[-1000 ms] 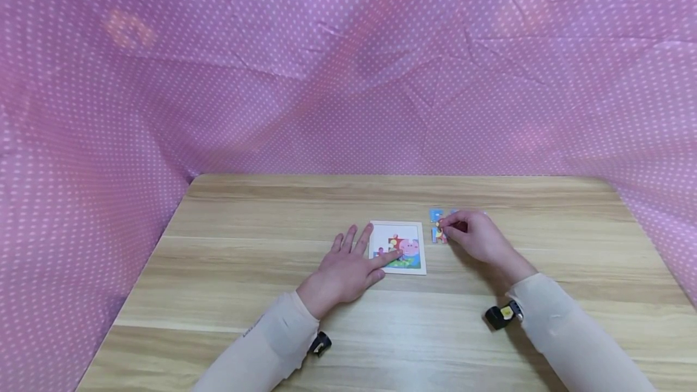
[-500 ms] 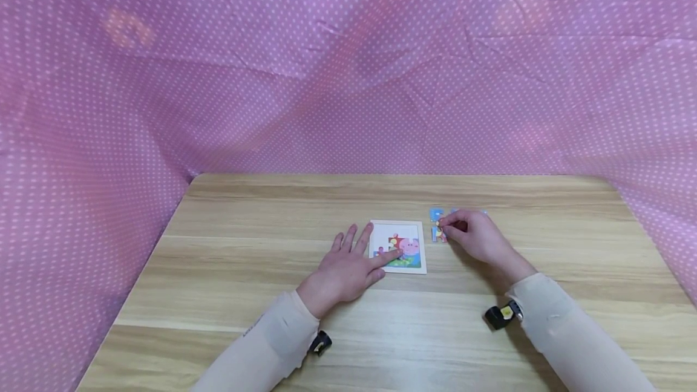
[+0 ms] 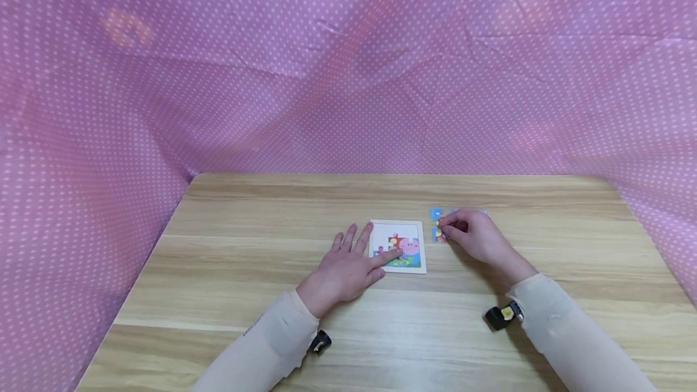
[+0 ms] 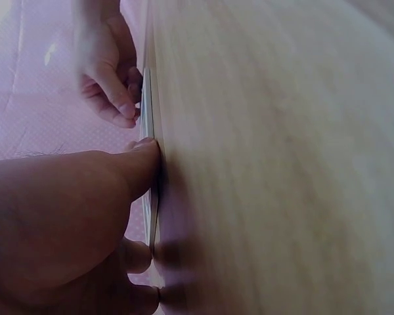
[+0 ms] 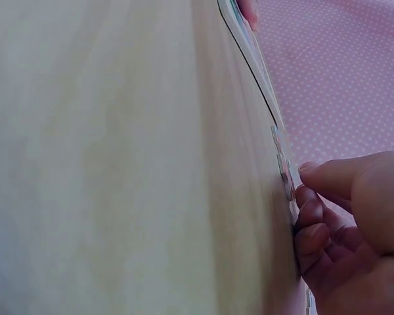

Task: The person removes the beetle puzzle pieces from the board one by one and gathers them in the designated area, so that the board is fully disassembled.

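My left hand (image 3: 348, 268) lies with fingers spread over the left side of a white-framed jigsaw puzzle board (image 3: 397, 222). Its index finger rests on the partly filled picture, which shows a pink cartoon face over green and blue. In the left wrist view the thumb (image 4: 144, 157) touches the board's edge. To the right of the board, my right hand (image 3: 479, 238) pinches a small red and yellow puzzle piece (image 3: 438, 223) between thumb and index finger, low over the table. Just below those fingertips lies another puzzle piece (image 3: 435, 235); the hand partly hides it.
A blue puzzle piece (image 3: 436, 213) lies behind the right fingertips, and others peek out behind that hand. The wooden table (image 3: 261, 210) ends at a pink dotted cloth (image 3: 348, 107) hanging at the back and sides. A black wrist camera (image 3: 498, 317) sits by the right sleeve.
My right fingertips shift very slightly at the puzzle pieces, covering a little more of the lower one. The left hand and the board stay in place.
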Motion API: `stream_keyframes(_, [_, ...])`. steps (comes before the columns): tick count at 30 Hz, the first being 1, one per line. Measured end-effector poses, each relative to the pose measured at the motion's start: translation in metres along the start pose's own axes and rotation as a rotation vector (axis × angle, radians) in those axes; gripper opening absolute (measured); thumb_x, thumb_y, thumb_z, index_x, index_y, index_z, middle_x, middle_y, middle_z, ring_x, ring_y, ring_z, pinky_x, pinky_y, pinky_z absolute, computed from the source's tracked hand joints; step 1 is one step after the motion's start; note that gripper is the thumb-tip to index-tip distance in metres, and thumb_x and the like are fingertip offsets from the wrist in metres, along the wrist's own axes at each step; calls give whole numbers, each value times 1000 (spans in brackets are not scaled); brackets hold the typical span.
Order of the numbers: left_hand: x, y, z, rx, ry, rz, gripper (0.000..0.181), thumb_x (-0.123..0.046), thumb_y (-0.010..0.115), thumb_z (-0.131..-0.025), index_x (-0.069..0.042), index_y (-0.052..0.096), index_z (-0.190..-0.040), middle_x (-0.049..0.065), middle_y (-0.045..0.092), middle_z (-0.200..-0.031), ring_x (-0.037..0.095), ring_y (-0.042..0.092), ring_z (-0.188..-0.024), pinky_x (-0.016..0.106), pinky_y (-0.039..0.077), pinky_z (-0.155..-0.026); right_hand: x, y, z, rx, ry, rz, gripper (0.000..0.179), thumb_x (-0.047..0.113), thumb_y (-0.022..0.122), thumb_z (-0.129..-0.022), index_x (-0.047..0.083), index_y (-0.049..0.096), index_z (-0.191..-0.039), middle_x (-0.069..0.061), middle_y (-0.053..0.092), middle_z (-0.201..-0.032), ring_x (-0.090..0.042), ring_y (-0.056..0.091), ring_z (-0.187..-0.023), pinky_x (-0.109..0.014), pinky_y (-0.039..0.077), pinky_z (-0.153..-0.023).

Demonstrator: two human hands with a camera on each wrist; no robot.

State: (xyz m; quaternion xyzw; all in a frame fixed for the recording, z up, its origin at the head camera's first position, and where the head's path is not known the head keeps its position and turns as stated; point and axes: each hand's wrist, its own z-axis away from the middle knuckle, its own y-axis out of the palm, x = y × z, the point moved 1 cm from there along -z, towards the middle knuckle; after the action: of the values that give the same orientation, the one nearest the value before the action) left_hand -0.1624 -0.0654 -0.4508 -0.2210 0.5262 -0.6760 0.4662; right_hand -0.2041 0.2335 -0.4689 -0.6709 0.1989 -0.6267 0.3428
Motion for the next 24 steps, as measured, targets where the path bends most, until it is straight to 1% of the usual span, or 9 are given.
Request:
stream_keyframes(6, [-1,-1,0,-8,2,-8,50,-51,42,-115,-59,32,-164,16,5,-183,47,9,-168,63,16,-135,1,-1,2,24,0,-51,17,6,68,-105,4,78,-119,-10,76,-104,-15,63,-84,-21,52,-69])
stream_keyframes(12, [-3,-3,-1,-18,-7,18,52,-51,47,-113,-58,34,-163,18,5,-183,50,9,-167,61,18,-135,7,-2,4,57,-18,-83,17,6,67,-105,5,77,-118,-8,74,-100,-16,63,-81,-23,54,-66])
stream_keyframes(17, [-10,-5,0,-27,13,37,55,-55,48,-112,-58,32,-164,26,9,-180,56,14,-164,62,21,-134,18,-4,6,55,-43,-86,16,7,68,-105,5,76,-119,-9,72,-97,-15,60,-78,-23,51,-62])
stream_keyframes(19, [-14,-4,0,-31,14,29,55,-56,48,-112,-59,31,-164,28,12,-179,58,16,-163,63,22,-133,22,-4,6,56,-52,-90,16,8,68,-105,5,76,-119,-10,71,-98,-16,59,-78,-23,51,-62])
stream_keyframes(21, [-17,-3,0,-24,8,23,55,-56,47,-112,-60,30,-164,29,11,-179,59,14,-163,64,20,-134,25,-2,6,55,-54,-95,15,8,68,-105,7,77,-118,-9,72,-99,-16,59,-80,-23,51,-64])
stream_keyframes(24, [-20,-2,0,-12,-6,21,54,-56,47,-112,-61,30,-163,28,9,-179,60,11,-163,64,18,-134,29,2,6,56,-82,-90,15,7,69,-105,8,78,-116,-8,72,-103,-17,58,-83,-23,51,-68])
